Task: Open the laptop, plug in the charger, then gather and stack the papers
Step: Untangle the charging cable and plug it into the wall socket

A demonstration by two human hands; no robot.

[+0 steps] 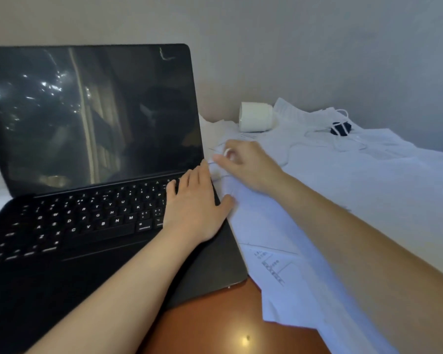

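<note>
Black laptop open — right hand pinches white plug beside it.

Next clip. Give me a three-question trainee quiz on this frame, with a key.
1. True or false: the laptop lid is closed.
2. What does the left hand rest on? A) cup B) laptop C) bare table
3. Fill in: the right hand pinches the end of a white ___ beside the laptop's right edge.
Key: 1 false, it stands open with a dark screen. 2 B. 3 cable.
</note>
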